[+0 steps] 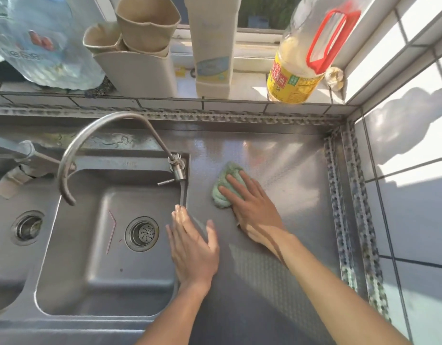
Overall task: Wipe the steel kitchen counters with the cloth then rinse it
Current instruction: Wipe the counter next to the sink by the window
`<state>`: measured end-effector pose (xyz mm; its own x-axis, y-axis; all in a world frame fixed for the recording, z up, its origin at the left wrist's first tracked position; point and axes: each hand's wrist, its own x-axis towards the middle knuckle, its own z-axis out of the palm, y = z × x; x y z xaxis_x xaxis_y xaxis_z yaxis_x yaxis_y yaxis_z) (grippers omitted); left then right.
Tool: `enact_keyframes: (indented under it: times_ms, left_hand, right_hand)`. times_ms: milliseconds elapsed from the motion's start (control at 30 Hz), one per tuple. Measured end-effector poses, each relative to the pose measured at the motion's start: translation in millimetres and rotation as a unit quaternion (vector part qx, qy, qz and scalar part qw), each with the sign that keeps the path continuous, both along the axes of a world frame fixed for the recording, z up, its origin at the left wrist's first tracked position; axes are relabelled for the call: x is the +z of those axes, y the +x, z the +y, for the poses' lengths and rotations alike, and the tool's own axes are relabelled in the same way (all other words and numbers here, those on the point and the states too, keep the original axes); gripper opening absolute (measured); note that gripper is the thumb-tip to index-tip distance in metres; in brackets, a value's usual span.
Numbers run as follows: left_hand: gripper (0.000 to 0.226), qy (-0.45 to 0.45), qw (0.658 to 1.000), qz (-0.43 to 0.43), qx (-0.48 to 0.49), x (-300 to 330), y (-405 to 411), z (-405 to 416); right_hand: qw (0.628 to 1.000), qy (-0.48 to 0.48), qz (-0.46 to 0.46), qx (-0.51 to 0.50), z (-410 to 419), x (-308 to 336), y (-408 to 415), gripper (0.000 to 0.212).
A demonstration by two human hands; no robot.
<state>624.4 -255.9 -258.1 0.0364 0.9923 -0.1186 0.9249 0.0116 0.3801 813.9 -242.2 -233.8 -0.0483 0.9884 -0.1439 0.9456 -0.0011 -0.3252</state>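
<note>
Steel counter beside sink: right hand flat, straight fingers spread, pressing green cloth under fingertips; left hand flat, fingers together on sink edge.

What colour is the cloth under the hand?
Green; the cloth shows in the head view, under the right hand.

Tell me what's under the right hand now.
The right hand presses flat on a green cloth lying on the steel counter. The cloth's near part and the counter beneath it are covered.
</note>
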Motion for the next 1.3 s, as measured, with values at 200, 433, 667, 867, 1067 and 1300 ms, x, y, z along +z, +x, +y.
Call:
enact_keyframes:
  times_ms: [200,433,667,867,1067,1300]
  left_hand:
    - [0.074,0.004,1.0,-0.015,0.0,7,-1,0]
    - [0.075,0.026,1.0,-0.015,0.002,7,0,-1]
    - [0.075,0.031,0.999,-0.027,0.008,6,0,-1]
    - [0.071,0.033,0.999,-0.031,0.008,4,-2,-1]
    - [0.071,0.044,0.998,-0.042,0.004,3,-2,-2]
    - [0.075,0.023,0.997,-0.068,-0.01,4,-7,-4]
  right_hand:
    - [0.964,0.019,-0.055,-0.26,-20,8,104,0.051]
    - [0.884,0.045,-0.009,-0.465,81,2,32,0.054]
    - [0.999,0.025,-0.02,-0.017,83,-9,-49,0.061]
    - [0.998,0.035,-0.004,-0.047,-32,-6,43,0.06]
    - [0.921,0.03,-0.035,-0.387,-40,1,72,0.05]
    - [0.977,0.008,0.004,-0.215,-77,3,-55,0.062]
